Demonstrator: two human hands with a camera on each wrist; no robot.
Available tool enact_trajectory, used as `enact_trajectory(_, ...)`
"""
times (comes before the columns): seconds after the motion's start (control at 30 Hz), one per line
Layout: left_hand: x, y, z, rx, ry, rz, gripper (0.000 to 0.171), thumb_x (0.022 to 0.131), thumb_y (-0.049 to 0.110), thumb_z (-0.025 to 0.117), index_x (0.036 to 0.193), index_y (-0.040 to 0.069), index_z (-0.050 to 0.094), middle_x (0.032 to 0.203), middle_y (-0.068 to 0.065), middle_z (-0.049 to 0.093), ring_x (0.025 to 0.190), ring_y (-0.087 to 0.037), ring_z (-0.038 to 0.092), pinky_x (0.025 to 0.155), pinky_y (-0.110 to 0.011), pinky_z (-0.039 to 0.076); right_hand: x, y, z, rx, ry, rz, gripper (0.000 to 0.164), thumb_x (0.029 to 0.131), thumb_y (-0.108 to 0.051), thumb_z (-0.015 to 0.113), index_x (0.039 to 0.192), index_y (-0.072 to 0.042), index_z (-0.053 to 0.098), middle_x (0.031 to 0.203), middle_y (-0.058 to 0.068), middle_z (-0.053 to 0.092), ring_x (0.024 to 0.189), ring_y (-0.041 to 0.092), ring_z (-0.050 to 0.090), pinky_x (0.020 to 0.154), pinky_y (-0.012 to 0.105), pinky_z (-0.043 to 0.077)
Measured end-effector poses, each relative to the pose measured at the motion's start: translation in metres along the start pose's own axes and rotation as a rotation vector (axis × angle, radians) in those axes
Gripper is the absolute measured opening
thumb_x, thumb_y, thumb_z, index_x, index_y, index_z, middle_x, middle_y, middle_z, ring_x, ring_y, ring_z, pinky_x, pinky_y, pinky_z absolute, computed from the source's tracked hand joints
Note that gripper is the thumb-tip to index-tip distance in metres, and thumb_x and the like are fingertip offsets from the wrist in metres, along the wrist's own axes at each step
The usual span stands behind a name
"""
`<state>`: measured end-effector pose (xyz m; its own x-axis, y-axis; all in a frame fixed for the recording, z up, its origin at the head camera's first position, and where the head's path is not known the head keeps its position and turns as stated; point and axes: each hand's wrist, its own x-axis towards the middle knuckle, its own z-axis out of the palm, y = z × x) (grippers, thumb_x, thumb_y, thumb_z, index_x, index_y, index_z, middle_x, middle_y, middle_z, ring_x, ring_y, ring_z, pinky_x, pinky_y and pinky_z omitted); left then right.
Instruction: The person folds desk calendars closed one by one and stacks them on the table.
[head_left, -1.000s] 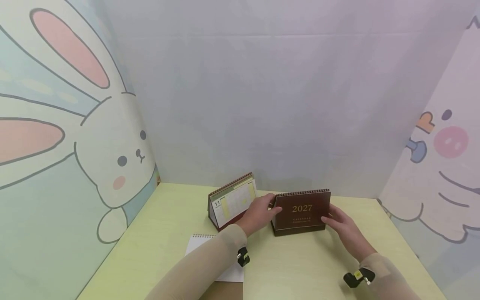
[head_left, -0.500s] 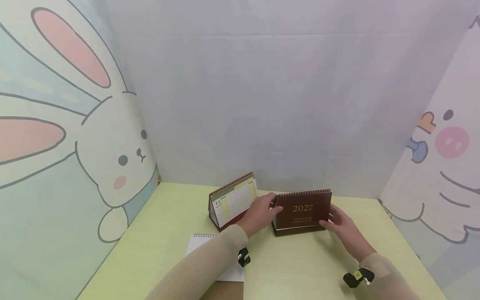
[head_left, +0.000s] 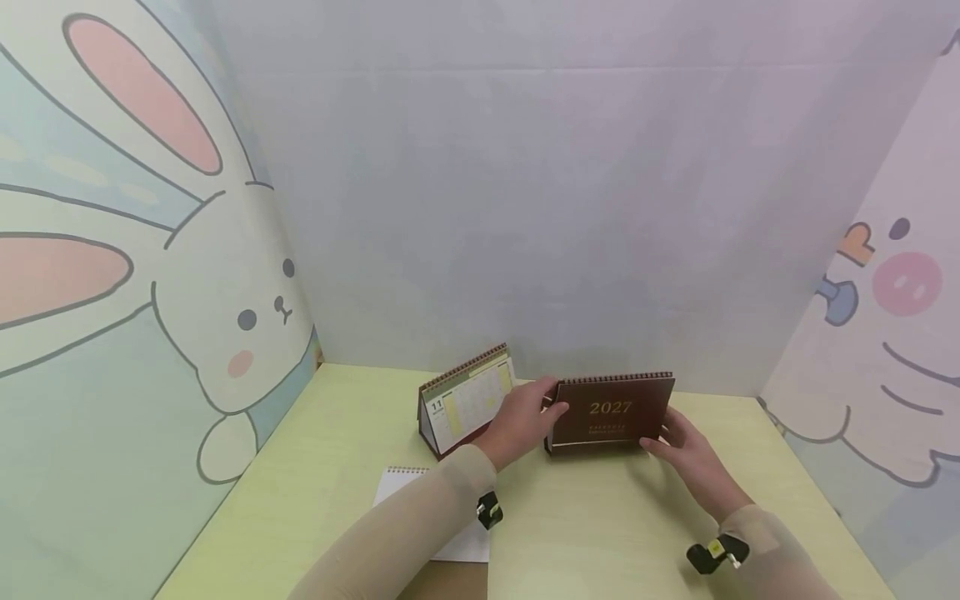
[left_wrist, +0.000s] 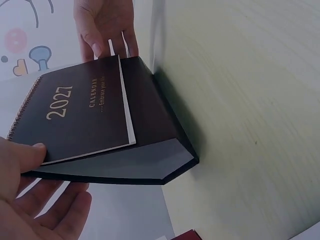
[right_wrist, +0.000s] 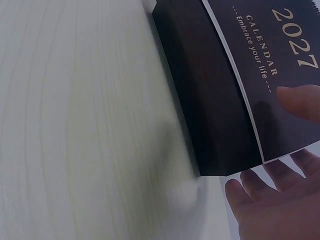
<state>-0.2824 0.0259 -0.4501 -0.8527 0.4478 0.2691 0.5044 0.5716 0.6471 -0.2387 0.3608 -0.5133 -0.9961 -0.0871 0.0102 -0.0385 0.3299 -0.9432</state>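
Observation:
A dark brown desk calendar [head_left: 611,421] with gold "2027" lettering and a spiral along its top stands near the back of the table, between both hands. At its left edge the left hand [head_left: 521,423] grips it, thumb on the front cover and fingers behind, as the left wrist view shows on the calendar [left_wrist: 85,110]. The right hand [head_left: 692,457] holds the opposite edge; in the right wrist view its thumb lies over the cover [right_wrist: 240,80] and its fingers reach behind. Whether the base touches the table cannot be told.
Left of the hands stands another desk calendar [head_left: 472,404], turned at an angle and showing page 11. A white spiral-bound pad [head_left: 468,543] lies nearer on the pale table [head_left: 585,533], partly under the left sleeve. A grey curtain [head_left: 540,208] hangs behind.
The brown calendar has shifted slightly back and to the right in the last half second, its lower edge now higher in the head view. Both hands have stayed on it.

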Motion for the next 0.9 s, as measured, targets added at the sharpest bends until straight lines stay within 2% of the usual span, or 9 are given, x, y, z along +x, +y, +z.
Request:
enact_trajectory(0.17,0.001,0.0027,-0.0005,-0.035,0.033,0.018,0.028,0.121,0.028,0.071,0.145,0.014,0.074,0.134,-0.009,0.087,0.096,-0.01,0.08,0.088,-0.03,0.065,-0.0005,-0.0012,0.0,-0.002,-0.004,0.005,0.096,0.116,-0.017,0.077,0.189,-0.004,0.016,0.195,0.03,0.024,0.179,0.064,0.022,0.104,0.002,0.044)
enact_trajectory(0.3,0.0015,0.0021,0.0012,-0.049,0.062,0.036,0.01,0.12,0.026,0.074,0.122,0.016,0.074,0.122,-0.006,0.088,0.087,-0.009,0.076,0.079,-0.026,0.06,-0.001,-0.0003,0.0012,0.009,-0.005,0.008,0.095,0.116,-0.018,0.077,0.188,-0.002,0.017,0.195,0.03,0.024,0.179,0.062,0.022,0.105,0.001,0.044)
enact_trajectory(0.43,-0.0001,0.0003,0.0029,-0.072,0.082,0.045,0.015,0.12,0.026,0.074,0.11,0.017,0.067,0.121,-0.006,0.087,0.075,-0.003,0.066,0.073,-0.023,0.055,-0.0006,0.0017,0.0023,-0.002,0.008,0.004,0.084,0.122,-0.02,0.068,0.187,0.001,0.02,0.194,0.031,0.026,0.179,0.06,0.027,0.106,0.0,0.043)
enact_trajectory(0.53,-0.0014,-0.0003,0.004,-0.094,0.094,0.036,0.014,0.12,0.026,0.073,0.11,0.018,0.068,0.122,-0.006,0.087,0.075,0.002,0.065,0.071,-0.021,0.053,0.0002,0.0023,0.0022,-0.021,0.022,0.008,0.073,0.126,-0.023,0.058,0.185,0.002,0.024,0.192,0.032,0.031,0.176,0.056,0.035,0.108,0.002,0.043)
enact_trajectory(0.6,-0.002,0.0,0.004,-0.108,0.103,0.031,0.012,0.12,0.027,0.073,0.112,0.018,0.07,0.124,-0.007,0.087,0.073,0.002,0.064,0.069,-0.02,0.053,0.0008,0.0027,0.0019,-0.034,0.028,0.022,0.069,0.127,-0.026,0.055,0.185,0.001,0.027,0.191,0.031,0.035,0.173,0.042,0.044,0.109,0.004,0.043)
enact_trajectory(0.67,-0.0022,0.0009,0.0037,-0.116,0.114,0.031,0.01,0.12,0.027,0.073,0.116,0.017,0.073,0.125,-0.007,0.087,0.072,0.002,0.064,0.068,-0.02,0.053,0.001,0.0028,0.0015,-0.045,0.037,0.041,0.067,0.128,-0.03,0.054,0.184,0.0,0.03,0.189,0.029,0.039,0.164,0.019,0.053,0.11,0.006,0.044)
enact_trajectory(0.77,-0.0023,0.002,0.0026,-0.121,0.132,0.036,0.011,0.12,0.026,0.074,0.115,0.016,0.073,0.123,-0.008,0.087,0.073,-0.001,0.067,0.069,-0.02,0.054,0.001,0.0027,0.0012,-0.053,0.041,0.052,0.067,0.128,-0.035,0.053,0.183,-0.001,0.034,0.188,0.028,0.042,0.141,-0.016,0.051,0.11,0.007,0.045)
enact_trajectory(0.83,-0.0021,0.0027,0.0018,-0.121,0.145,0.037,0.011,0.119,0.025,0.074,0.114,0.015,0.073,0.122,-0.008,0.087,0.079,-0.005,0.075,0.072,-0.021,0.058,0.0008,0.0027,0.0013,-0.052,0.046,0.049,0.066,0.128,-0.037,0.053,0.181,0.0,0.037,0.185,0.029,0.045,0.128,-0.027,0.049,0.109,0.007,0.047)
enact_trajectory(0.9,-0.0018,0.003,0.001,-0.127,0.152,0.035,0.011,0.119,0.024,0.075,0.112,0.015,0.073,0.122,-0.008,0.087,0.088,-0.01,0.083,0.077,-0.022,0.063,0.0004,0.0025,0.0013,-0.058,0.053,0.042,0.066,0.128,-0.038,0.053,0.179,0.002,0.04,0.182,0.03,0.049,0.123,-0.029,0.051,0.107,0.007,0.049)
